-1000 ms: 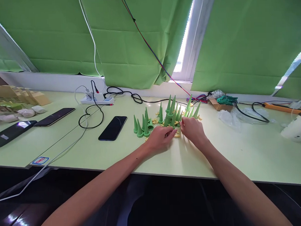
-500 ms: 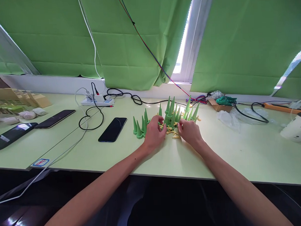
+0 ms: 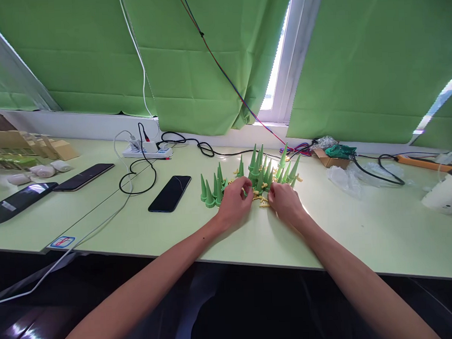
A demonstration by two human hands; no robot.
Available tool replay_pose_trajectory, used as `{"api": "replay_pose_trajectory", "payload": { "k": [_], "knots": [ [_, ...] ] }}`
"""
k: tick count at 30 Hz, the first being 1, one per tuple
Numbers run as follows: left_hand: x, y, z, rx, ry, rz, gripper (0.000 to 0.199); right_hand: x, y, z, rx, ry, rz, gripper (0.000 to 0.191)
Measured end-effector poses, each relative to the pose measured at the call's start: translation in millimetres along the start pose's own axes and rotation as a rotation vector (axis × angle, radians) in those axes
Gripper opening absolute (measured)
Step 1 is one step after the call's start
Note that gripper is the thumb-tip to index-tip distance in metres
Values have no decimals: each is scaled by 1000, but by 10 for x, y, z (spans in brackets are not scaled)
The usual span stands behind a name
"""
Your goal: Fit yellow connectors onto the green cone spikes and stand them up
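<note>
Several green cones point(image 3: 209, 196) with ringed bases stand upright on the table, spread to the left of, behind and between my hands. Small pale-yellow pieces point(image 3: 264, 203) lie scattered among them. My left hand point(image 3: 234, 201) is at the front of the cluster, its fingers curled in towards the thumb. On the other side of the yellow pieces, my right hand point(image 3: 285, 201) has its fingers drawn together in a pinch beside the middle cones. Whatever either hand holds is too small or too hidden to make out.
A dark phone point(image 3: 170, 193) lies left of the cones, near a looped black cable point(image 3: 138, 193) and a power strip point(image 3: 147, 152). Further left are two more dark devices point(image 3: 84, 177). To the right sit a small cardboard box point(image 3: 330, 160), clear plastic bags point(image 3: 343, 179) and a white device point(image 3: 444, 196).
My left hand has come slightly down and right, its thumb and fingers closer together. My right hand has shifted only a little. The cones stay standing.
</note>
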State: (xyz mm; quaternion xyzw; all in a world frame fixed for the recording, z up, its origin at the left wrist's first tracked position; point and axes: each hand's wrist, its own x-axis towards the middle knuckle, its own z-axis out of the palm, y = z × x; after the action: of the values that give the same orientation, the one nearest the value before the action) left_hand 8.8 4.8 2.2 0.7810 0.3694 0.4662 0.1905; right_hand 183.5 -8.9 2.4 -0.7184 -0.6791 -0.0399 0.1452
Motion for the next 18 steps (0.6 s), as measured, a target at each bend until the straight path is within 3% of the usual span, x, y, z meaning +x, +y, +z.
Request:
{"api": "replay_pose_trajectory", "payload": {
  "k": [5,10,14,18],
  "knots": [
    [-23,-22,13,53,-30,87,3,6,11,57,74,13,-87,24],
    [-9,-18,-51,164,-24,267,7,18,13,110,144,13,-138,23],
    [87,125,-296,363,66,391,11,16,6,119,168,20,-136,22],
    [155,236,-693,401,241,250,8,15,-11,108,168,6,-123,22]
  ]
}}
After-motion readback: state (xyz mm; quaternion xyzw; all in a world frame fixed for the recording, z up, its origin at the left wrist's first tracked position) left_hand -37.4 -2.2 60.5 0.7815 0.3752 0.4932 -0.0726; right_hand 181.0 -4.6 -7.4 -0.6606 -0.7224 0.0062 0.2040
